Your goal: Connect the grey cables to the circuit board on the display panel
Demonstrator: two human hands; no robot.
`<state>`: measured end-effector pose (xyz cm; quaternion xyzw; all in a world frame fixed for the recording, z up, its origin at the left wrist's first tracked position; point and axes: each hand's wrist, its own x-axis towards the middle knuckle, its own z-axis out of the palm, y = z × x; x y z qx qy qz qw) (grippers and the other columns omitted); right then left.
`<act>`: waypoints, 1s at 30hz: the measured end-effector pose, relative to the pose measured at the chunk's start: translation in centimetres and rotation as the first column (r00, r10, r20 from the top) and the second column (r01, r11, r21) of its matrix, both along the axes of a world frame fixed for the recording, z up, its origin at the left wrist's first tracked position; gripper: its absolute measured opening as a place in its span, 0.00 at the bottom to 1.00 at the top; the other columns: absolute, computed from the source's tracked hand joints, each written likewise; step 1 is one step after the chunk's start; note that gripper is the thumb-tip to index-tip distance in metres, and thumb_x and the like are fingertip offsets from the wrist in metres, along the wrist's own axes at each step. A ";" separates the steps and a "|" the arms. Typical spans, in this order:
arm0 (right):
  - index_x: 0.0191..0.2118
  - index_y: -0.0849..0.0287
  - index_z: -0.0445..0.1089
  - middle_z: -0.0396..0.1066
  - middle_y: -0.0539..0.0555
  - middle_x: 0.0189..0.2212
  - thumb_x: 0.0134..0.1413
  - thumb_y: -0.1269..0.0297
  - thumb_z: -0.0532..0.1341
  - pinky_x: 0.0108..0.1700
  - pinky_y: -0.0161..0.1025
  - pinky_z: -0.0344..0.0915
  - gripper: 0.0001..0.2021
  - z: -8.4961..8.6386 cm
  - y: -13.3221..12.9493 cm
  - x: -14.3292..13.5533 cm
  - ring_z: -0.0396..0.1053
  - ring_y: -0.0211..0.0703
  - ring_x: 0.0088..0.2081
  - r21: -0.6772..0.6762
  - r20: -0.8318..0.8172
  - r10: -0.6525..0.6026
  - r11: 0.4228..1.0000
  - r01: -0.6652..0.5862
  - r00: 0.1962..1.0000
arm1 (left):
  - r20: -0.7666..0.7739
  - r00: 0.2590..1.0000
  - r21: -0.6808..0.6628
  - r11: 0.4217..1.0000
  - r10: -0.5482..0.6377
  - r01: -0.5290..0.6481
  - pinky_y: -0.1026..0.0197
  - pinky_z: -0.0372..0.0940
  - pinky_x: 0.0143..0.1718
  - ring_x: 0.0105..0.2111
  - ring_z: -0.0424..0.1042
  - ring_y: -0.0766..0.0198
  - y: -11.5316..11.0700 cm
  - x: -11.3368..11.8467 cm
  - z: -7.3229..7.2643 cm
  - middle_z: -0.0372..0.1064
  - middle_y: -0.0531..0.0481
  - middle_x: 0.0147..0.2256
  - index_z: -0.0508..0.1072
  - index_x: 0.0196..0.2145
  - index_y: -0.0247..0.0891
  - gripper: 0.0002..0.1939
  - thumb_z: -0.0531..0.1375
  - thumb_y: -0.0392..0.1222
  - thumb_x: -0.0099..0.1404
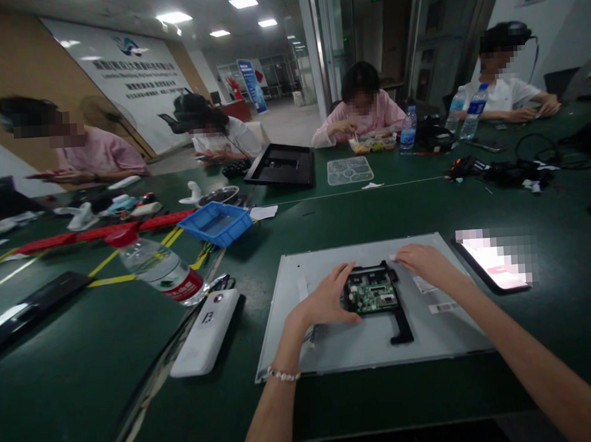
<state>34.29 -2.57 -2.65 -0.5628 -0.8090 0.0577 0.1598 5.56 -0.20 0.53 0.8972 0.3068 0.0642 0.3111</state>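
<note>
A flat grey-white panel [343, 351] lies on the green table in front of me. On it sits a green circuit board [375, 297] in a black plastic bracket [403, 326], which has an arm reaching toward me. My left hand [325, 299] spans the board's left side, fingers at the far edge and thumb at the near edge, apparently gripping it. By the bracket's far right corner, my right hand [422, 261] is closed in a pinch. Something small and whitish shows at its fingertips, too small to name. Labels [442, 308] are stuck on the panel's right part.
Right of the panel lies a lit phone [498, 265]. To the left are a white device [207, 333], a tilted water bottle [161, 269] and a blue tray [218, 222]. A black tray [282, 165] and a clear lid [350, 170] lie farther back. Several people sit around the table.
</note>
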 end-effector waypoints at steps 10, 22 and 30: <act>0.41 0.56 0.71 0.72 0.57 0.40 0.57 0.68 0.52 0.46 0.47 0.62 0.12 -0.4 -2.5 0.8 0.67 0.50 0.44 0.011 -0.032 -0.060 0.998 0.060 0.998 | -0.008 1.000 0.006 1.000 0.009 -0.008 0.45 0.43 0.60 0.61 0.42 0.46 0.0 -0.2 -0.1 0.35 0.42 0.63 0.34 0.63 0.43 0.57 0.66 0.52 0.45; 0.47 0.58 0.68 0.69 0.57 0.43 0.52 0.67 0.55 0.44 0.41 0.64 0.16 -1.1 -6.8 2.8 0.68 0.45 0.41 -0.150 -0.336 -0.311 0.949 0.276 0.889 | -0.011 0.989 0.200 0.970 0.145 -0.140 0.48 0.42 0.60 0.62 0.38 0.50 -0.5 -0.9 1.9 0.33 0.46 0.64 0.37 0.63 0.45 0.42 0.56 0.55 0.59; 0.41 0.59 0.71 0.71 0.55 0.38 0.52 0.68 0.54 0.41 0.39 0.64 0.12 -1.9 -7.3 2.9 0.69 0.43 0.37 -0.137 -0.395 -0.328 0.945 0.298 0.858 | 0.106 0.888 0.353 0.818 0.448 -0.455 0.50 0.48 0.58 0.56 0.54 0.54 1.7 -5.8 -0.5 0.55 0.43 0.56 0.57 0.56 0.37 0.26 0.54 0.36 0.59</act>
